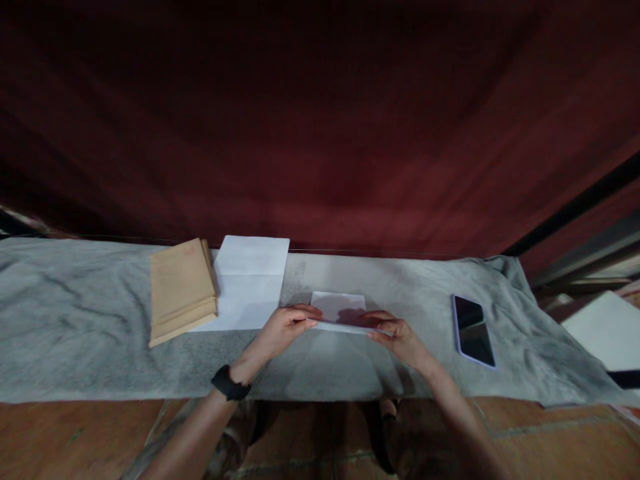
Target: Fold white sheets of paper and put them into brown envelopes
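Note:
A folded white paper (pixel 339 309) lies on the grey cloth (pixel 90 320) in front of me. My left hand (pixel 283 328) pinches its near left edge, fingers closed on it. My right hand (pixel 396 333) grips the near right edge the same way. A black band sits on my left wrist. To the left lie a larger white sheet (pixel 251 280) and a stack of brown envelopes (pixel 181 288) that partly overlaps it.
A smartphone (pixel 473 330) in a pale case lies face up on the cloth at the right. A dark red curtain (pixel 320 133) hangs behind the bench. Tiled floor (pixel 75 440) shows below the near edge. A white board (pixel 605 327) stands at the far right.

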Motion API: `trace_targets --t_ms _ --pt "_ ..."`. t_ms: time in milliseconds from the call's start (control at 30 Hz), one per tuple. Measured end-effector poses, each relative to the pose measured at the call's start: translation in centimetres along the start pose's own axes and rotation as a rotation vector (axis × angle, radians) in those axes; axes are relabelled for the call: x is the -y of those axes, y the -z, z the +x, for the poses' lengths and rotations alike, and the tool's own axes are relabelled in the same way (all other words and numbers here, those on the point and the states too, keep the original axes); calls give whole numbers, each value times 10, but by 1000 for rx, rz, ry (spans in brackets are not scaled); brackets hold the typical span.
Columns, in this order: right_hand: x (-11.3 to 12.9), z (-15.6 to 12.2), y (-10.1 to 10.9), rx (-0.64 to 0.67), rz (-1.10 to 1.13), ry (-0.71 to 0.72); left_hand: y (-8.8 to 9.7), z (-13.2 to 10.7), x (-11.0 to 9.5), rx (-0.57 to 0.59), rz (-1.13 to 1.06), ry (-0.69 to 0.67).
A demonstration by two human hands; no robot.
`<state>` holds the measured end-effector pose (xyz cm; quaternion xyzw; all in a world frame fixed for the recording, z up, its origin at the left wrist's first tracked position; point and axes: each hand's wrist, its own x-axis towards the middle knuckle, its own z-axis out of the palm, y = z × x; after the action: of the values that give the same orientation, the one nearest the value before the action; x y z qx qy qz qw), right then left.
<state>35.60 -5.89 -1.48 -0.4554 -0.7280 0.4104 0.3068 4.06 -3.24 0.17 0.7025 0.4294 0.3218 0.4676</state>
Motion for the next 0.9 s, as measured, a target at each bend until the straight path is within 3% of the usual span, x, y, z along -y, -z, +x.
trace_targets --t_ms 67,233,367,433,633,767,900 --pt "4 -2 -1 55 -4 -25 4 -1 -1 64 30 -20" --pt "9 -4 -7 265 -32 -31 11 -8 5 376 62 55" --pt "9 -7 -9 200 -89 -84 11 -12 10 395 73 162" --pt "6 -7 -11 147 -106 -121 8 -11 12 344 82 237" --pt "-14 7 -28 -82 -337 -191 -14 0 18 -6 160 281" --pt "-21 13 -41 -191 -522 -179 -26 6 14 -135 469 306" --pt "-20 16 -47 -242 -696 -175 -34 9 4 -129 819 374"
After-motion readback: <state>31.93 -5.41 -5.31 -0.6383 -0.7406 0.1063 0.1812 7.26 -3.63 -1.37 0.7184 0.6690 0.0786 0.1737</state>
